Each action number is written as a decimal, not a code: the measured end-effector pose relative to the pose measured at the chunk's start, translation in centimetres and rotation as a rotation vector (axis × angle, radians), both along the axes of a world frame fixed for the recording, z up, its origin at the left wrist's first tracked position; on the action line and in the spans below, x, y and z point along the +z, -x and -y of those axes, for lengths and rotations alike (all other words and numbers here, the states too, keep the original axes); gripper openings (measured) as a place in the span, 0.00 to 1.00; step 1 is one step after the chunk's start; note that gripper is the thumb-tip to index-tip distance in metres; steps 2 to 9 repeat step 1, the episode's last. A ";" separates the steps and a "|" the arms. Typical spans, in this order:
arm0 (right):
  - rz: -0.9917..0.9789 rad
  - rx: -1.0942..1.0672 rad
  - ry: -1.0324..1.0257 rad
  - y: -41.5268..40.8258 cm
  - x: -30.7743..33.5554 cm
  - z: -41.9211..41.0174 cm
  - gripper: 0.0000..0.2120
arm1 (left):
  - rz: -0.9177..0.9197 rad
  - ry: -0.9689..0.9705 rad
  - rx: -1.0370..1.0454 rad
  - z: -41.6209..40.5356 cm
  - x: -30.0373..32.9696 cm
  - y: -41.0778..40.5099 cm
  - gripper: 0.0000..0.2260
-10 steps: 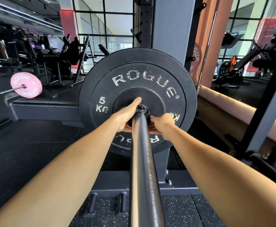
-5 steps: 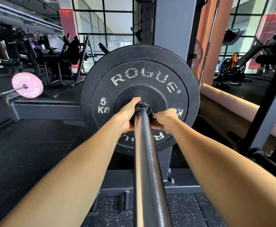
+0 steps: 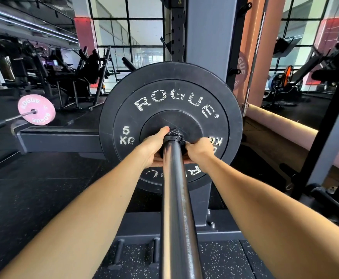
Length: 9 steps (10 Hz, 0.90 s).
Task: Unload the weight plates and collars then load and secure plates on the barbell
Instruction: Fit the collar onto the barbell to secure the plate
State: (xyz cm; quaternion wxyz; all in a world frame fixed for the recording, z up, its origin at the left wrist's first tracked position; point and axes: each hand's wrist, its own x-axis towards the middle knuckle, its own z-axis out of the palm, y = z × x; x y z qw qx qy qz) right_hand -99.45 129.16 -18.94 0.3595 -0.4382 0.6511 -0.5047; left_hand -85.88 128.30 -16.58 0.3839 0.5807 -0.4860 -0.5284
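A black 5 kg plate (image 3: 170,97) marked ROGUE sits on the barbell sleeve (image 3: 176,198), which runs from the bottom of the view straight toward it. A black collar (image 3: 174,135) is clamped round the sleeve against the plate's hub. My left hand (image 3: 154,148) grips the collar from the left, thumb up along its side. On the collar's right side, my right hand (image 3: 198,152) grips it with curled fingers. Most of the collar is hidden by both hands.
A grey rack upright (image 3: 211,33) stands behind the plate, with its base (image 3: 64,141) running left. A pink plate (image 3: 36,112) on another bar is at the far left. Storage pegs (image 3: 156,252) stick up from the rack base below. Another dark post (image 3: 329,127) rises at right.
Both hands stay on the collar. The view has drifted slightly, so the plate sits a little higher and more to the right in the frame.
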 end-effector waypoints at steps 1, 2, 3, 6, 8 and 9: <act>-0.014 0.050 0.015 0.5 0.0 -0.3 0.12 | 0.120 0.065 0.064 -0.2 0.2 -0.5 0.27; -0.014 0.050 0.015 0.5 0.0 -0.3 0.12 | 0.120 0.065 0.064 -0.2 0.2 -0.5 0.27; -0.014 0.050 0.015 0.5 0.0 -0.3 0.12 | 0.120 0.065 0.064 -0.2 0.2 -0.5 0.27; -0.014 0.050 0.015 0.5 0.0 -0.3 0.12 | 0.120 0.065 0.064 -0.2 0.2 -0.5 0.27; -0.014 0.050 0.015 0.5 0.0 -0.3 0.12 | 0.120 0.065 0.064 -0.2 0.2 -0.5 0.27; -0.014 0.050 0.015 0.5 0.0 -0.3 0.12 | 0.120 0.065 0.064 -0.2 0.2 -0.5 0.27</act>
